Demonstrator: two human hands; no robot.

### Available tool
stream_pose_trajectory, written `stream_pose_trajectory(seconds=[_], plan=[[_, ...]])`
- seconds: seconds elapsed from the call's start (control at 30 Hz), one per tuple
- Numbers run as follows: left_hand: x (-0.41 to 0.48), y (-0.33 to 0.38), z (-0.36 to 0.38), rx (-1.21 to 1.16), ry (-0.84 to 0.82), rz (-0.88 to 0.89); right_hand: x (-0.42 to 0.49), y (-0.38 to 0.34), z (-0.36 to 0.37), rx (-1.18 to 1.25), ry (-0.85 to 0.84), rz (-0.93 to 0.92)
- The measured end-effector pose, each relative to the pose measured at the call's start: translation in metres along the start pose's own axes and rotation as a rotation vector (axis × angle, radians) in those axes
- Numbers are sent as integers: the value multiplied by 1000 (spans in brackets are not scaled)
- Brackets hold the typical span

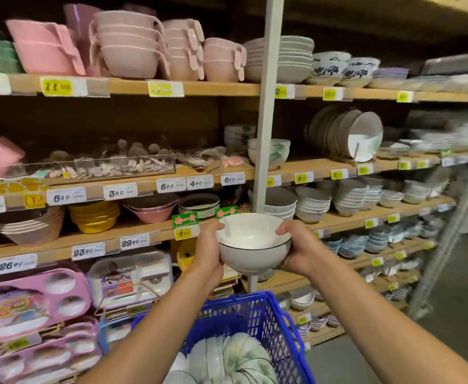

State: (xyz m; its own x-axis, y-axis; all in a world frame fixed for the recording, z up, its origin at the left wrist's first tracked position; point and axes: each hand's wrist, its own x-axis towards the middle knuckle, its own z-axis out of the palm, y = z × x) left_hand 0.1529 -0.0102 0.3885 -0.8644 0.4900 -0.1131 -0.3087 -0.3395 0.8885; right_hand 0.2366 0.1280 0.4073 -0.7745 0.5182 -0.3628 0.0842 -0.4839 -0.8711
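Note:
Two white bowls with thin dark rims, nested as a stack point(252, 242), are held up in front of the shelves. My left hand point(209, 252) grips the stack's left side with the thumb over the rim. My right hand point(296, 249) grips the right side in the same way. Below my arms stands a blue plastic basket point(257, 314) that holds several more white bowls point(227, 358) lying on their sides.
Wooden shelves point(133, 87) with yellow and white price tags fill the view, loaded with pink bowls, grey plates, patterned bowls and pink packaged trays point(30, 300). A white upright post point(267, 106) stands right behind the held bowls. Bare floor lies at the lower right.

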Motion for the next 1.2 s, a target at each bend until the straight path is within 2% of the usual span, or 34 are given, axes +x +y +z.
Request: stream_pose_trajectory(seconds=[0.4,0.73,0.93,1.2], plan=[[-10,-51,181,-22,31,-80,-9,-80,-151,91,67,-135],[-2,-100,311,-18,-23,-97,6,-142,-273,159,126,-188],[24,-106,343,3,8,-95,36,-171,-303,107,114,-187],[86,-77,355,-82,83,-19,99,-218,-282,82,11,-208]])
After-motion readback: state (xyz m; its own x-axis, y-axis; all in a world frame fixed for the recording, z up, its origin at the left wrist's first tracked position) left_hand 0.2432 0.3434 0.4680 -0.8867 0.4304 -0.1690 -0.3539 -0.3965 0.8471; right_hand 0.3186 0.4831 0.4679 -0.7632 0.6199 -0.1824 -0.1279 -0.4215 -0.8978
